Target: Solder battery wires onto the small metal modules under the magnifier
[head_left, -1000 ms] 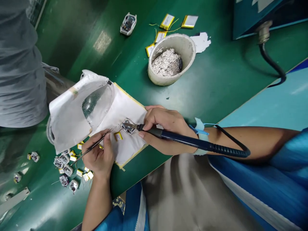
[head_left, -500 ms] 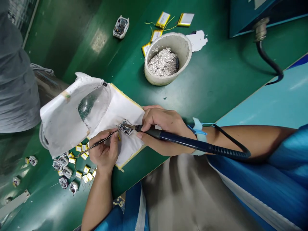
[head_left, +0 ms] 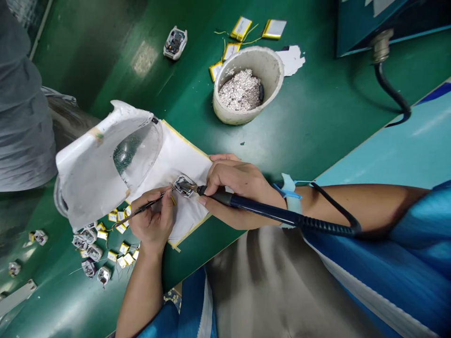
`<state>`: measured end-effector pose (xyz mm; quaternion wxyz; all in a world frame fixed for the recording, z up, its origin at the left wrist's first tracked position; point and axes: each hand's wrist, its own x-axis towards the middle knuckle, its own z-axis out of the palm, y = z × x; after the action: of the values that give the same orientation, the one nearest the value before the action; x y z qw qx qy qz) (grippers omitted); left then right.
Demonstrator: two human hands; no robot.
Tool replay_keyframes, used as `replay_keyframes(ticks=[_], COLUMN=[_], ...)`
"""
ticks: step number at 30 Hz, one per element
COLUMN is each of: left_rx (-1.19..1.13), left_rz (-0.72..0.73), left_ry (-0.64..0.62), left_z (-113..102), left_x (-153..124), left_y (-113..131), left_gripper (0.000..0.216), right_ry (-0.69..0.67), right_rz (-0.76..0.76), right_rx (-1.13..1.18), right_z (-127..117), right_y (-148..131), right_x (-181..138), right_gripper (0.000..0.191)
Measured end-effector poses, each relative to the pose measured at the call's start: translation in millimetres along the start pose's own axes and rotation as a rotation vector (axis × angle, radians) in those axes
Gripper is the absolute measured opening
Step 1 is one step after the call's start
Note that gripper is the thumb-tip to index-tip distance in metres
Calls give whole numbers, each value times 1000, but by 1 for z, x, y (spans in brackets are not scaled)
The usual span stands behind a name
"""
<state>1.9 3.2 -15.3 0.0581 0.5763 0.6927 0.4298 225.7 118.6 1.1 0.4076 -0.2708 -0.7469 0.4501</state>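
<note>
My right hand [head_left: 239, 188] is closed around the dark blue handle of the soldering iron [head_left: 262, 212], held like a pen, with its tip down on the small metal-framed part [head_left: 183, 184]. That part lies on the white pad [head_left: 178, 157], just in front of my knuckles. My left hand [head_left: 153, 221] pinches the tweezers [head_left: 145, 207] between thumb and fingers, their points reaching the near edge of the same part. I think they touch it, though the contact is too small to be sure. The iron's cable [head_left: 334, 213] loops back along my right forearm, past the pale blue wrist strap [head_left: 291, 193]. Over the far left of the pad leans the magnifier [head_left: 137, 149] in its white-wrapped frame. Beside my left wrist, on the green table [head_left: 317, 117], is a heap of small yellow cells and little modules [head_left: 97, 246]. Further off stands the bowl [head_left: 271, 70] of silvery scraps, with flat yellow-edged batteries [head_left: 241, 28] behind it and one open module [head_left: 175, 42] to their left. A person's grey sleeve [head_left: 19, 122] fills the far left edge.
</note>
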Motion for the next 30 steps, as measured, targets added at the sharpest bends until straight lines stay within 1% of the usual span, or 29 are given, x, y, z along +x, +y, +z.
replay_keyframes(ticks=[4,7,13,17,22,27,30], left_rx=[-27,-4,-55,-37,-41,-82,-42], left_rz=[4,-9,-20,-10,-16,-7,-32], left_ry=[-28,-46,7,21,45,39,8], left_z=[-1,-1,1,3,6,6,3], left_x=[2,3,2,3,3,2,0], left_y=[1,0,1,2,3,2,0], left_gripper=[30,31,32,31,32,29,28], right_ry=[-4,9,37,64,64,50,28], right_rz=[3,-2,9,12,18,10,11], right_rx=[-4,0,25,48,35,28,10], right_z=[0,0,0,1,2,2,1], right_y=[-1,-1,-1,-1,-2,-1,-1], right_x=[0,1,1,1,1,1,0], right_gripper=[19,18,20,21,20,20,19])
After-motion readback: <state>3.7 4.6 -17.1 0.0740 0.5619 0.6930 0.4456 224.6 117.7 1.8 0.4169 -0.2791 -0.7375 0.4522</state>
